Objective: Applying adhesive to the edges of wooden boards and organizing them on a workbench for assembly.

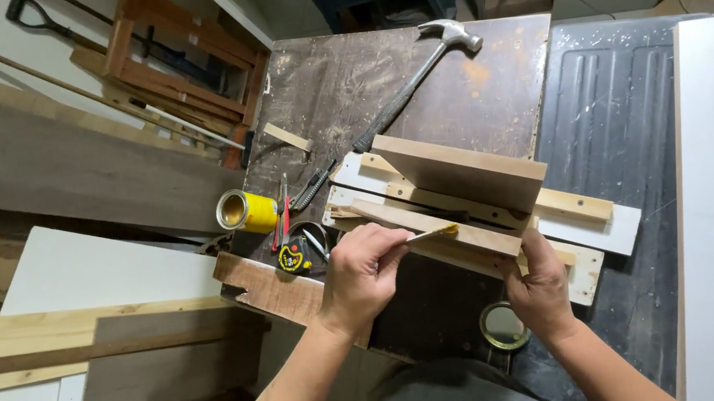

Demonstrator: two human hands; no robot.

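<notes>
Wood board (456,173), flat smooth brown panel, stands tilted on edge over pale strips at the middle of my dark, scuffed, dusty worktop (472,91). My right hand (539,291) is clamped around the lower right end of the wooden strip (435,228) beneath it. My left hand (363,274) is closed in a pinch on a thin brush (434,233), yellowish tip touching that strip. Hammer (403,96), steel head, black grip, lies diagonal behind. Yellow round tin (245,211) lies open on its side at the left edge. Yellow-black tape measure (293,258) sits just beside my left hand.
</notes>
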